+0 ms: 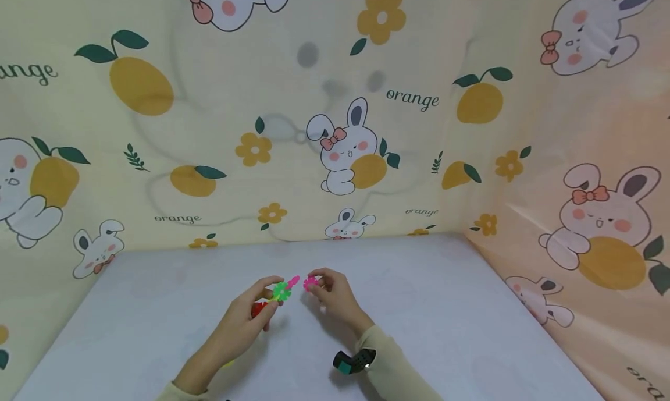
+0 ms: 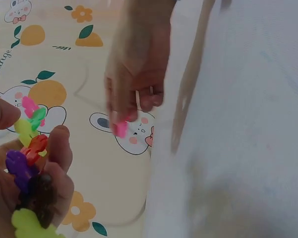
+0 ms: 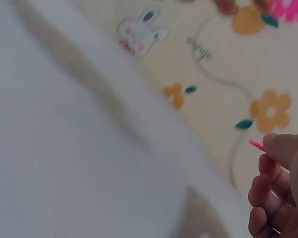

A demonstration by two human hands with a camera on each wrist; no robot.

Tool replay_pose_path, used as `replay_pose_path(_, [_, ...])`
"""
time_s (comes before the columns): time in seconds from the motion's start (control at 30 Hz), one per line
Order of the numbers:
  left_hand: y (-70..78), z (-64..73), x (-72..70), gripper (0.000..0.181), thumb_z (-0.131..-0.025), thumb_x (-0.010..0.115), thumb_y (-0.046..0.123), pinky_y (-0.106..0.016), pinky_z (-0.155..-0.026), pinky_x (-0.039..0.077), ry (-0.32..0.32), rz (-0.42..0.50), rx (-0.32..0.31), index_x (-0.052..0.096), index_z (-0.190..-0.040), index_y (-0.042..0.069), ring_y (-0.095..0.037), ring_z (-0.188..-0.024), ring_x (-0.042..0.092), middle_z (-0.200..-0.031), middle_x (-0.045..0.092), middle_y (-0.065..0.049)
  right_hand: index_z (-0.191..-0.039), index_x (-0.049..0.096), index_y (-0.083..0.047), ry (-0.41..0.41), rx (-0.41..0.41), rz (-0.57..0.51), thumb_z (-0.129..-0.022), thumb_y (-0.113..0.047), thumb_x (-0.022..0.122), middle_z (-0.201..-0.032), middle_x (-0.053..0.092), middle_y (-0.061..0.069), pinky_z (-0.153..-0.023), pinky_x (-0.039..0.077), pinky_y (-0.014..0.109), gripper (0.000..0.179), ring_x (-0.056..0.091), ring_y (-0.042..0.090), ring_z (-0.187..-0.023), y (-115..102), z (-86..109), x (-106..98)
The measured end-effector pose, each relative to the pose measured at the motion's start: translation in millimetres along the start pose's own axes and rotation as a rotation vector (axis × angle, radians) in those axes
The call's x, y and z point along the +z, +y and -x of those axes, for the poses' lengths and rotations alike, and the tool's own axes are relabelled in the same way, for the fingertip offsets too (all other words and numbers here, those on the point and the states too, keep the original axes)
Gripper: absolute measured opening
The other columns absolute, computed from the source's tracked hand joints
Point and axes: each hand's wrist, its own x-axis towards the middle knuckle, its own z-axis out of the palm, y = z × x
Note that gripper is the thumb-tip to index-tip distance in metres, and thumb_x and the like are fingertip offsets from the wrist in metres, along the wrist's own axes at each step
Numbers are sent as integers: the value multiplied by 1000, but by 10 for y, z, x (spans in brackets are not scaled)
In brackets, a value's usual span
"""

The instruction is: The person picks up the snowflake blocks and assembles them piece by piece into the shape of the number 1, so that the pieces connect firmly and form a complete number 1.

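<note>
My left hand (image 1: 235,322) grips a chain of joined plastic flower-shaped discs. A green disc (image 1: 281,291) faces up near its far end, where a pink disc (image 1: 293,283) sticks out edge-on. In the left wrist view the chain also has a yellow disc (image 2: 26,131), a red disc (image 2: 35,148), a purple disc (image 2: 19,170), a dark brown disc (image 2: 42,194) and a yellow-green disc (image 2: 30,225). Just right of the chain, my right hand (image 1: 337,299) pinches a loose pink flower disc (image 1: 310,283) between thumb and finger. A small gap separates the two pink pieces.
Both hands are above a white tabletop (image 1: 445,325). A patterned cloth (image 1: 282,81) with rabbits and oranges stands behind the table and along its right side. A black band (image 1: 355,361) is on the right wrist. A bit of yellow (image 1: 228,364) shows beside the left forearm.
</note>
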Motion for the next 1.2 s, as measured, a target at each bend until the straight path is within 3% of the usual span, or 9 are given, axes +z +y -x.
replay_pose_path(0.17, [-23,9,-4,37,-103,57,17,-23,-53,44,-8,17,-30,52,-140,19,-18,-61,59,-114,65,-14,-124,64,0,35,-36,-100,-97,-5,65,-89,64,22,-62,47,20,28,53,7,-65,-148,80,7])
replay_pose_path(0.47, [11,15,-11,35,-101,55,10,-22,-53,42,31,-13,-53,53,-135,17,-7,-54,46,-96,58,-8,-123,66,-6,31,-46,-181,-98,-7,64,-83,63,-1,-68,50,23,25,55,8,-65,-491,177,-8])
replay_pose_path(0.73, [2,20,11,32,-104,57,28,-21,-55,42,66,5,53,53,-134,17,-4,-57,45,-88,57,-4,-123,65,-1,33,-82,-202,-97,-7,65,-86,63,0,-67,50,20,26,55,7,-65,-673,284,-24])
replay_pose_path(0.93, [24,23,20,29,-106,53,20,-23,-54,46,37,63,32,54,-134,16,-8,-57,53,-93,62,-7,-124,65,-3,58,-84,-209,-98,-5,63,-85,63,-3,-67,50,21,26,56,8,-65,-740,354,-76])
replay_pose_path(1.07, [46,23,22,30,-106,47,12,-22,-50,43,13,88,-13,55,-135,17,-10,-55,51,-96,64,-8,-124,65,-5,52,-89,-211,-99,-7,63,-88,64,2,-69,51,22,26,57,9,-66,-786,385,-89])
replay_pose_path(1.2, [48,19,22,32,-106,44,10,-21,-49,39,10,96,-52,56,-134,18,-9,-53,47,-92,62,-8,-125,65,-6,34,-116,-198,-99,-8,63,-94,65,19,-71,51,22,26,57,9,-67,-819,388,-70])
